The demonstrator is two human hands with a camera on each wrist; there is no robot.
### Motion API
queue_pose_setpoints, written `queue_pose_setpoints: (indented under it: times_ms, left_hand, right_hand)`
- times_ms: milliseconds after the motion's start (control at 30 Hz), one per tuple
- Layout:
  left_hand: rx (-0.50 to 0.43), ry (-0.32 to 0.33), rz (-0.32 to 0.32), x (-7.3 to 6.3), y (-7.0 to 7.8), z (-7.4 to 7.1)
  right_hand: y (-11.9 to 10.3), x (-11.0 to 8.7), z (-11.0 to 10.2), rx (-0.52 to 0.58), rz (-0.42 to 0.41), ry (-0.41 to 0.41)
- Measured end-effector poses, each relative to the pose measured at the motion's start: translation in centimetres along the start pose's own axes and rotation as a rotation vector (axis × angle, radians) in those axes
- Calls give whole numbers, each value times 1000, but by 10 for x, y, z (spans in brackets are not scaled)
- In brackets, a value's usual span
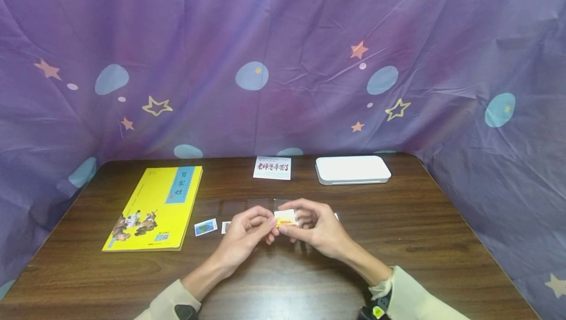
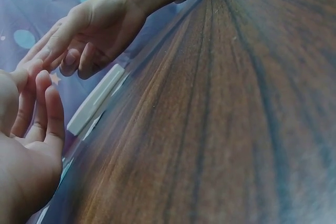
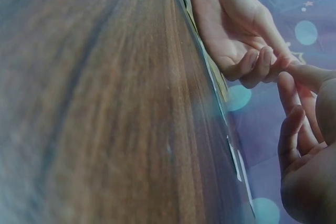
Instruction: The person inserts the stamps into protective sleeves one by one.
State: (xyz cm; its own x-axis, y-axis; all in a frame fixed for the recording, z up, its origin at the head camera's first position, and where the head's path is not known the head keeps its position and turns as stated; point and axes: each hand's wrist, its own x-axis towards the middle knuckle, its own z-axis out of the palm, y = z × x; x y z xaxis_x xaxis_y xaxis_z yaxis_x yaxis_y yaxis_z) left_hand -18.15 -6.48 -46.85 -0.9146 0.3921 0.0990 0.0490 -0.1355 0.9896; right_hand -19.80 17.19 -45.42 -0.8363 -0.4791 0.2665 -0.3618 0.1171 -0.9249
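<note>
Between both hands, above the table, is a small stamp-like piece [image 1: 285,217] with a white upper part and a yellow-orange lower part. My left hand [image 1: 247,229] pinches its left edge between thumb and fingertips. On the other side my right hand [image 1: 325,229] grips its right edge, thumb below and index finger above. The wrist views show the left hand [image 2: 31,150] and the right hand [image 3: 310,145] meeting at the fingertips, with the piece hidden there. Left of the hands lies a stamp with a blue-green picture [image 1: 205,227]; another stamp [image 1: 225,227] is partly covered by the left hand.
A yellow book [image 1: 155,212] lies at the left of the wooden table [image 1: 424,256]. Farther back are a white card with red writing [image 1: 272,168] and a white flat case [image 1: 353,169]. Faint transparent strips [image 1: 232,206] lie behind the hands. A purple curtain [image 1: 305,103] surrounds the table.
</note>
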Motion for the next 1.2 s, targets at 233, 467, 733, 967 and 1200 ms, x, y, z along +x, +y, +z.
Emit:
queue_pose_setpoints:
  times_ms: [233, 467, 733, 967, 1200]
  left_hand:
    - [-8, 5, 8, 0, -1, -1]
    - [-40, 14, 2, 1, -2, -1]
    - [-113, -32, -24, 0, -2, -2]
    - [-137, -55, -43, 0, -1, -2]
    - [-18, -49, -47, 0, -3, -3]
  right_hand:
    - [0, 0, 0, 1, -1, 4]
    - [0, 0, 0, -1, -3, 7]
    - [-3, -2, 0, 11, 20, -47]
    - [-4, -4, 0, 21, 28, -61]
    - [-1, -1, -2, -18, 30, -78]
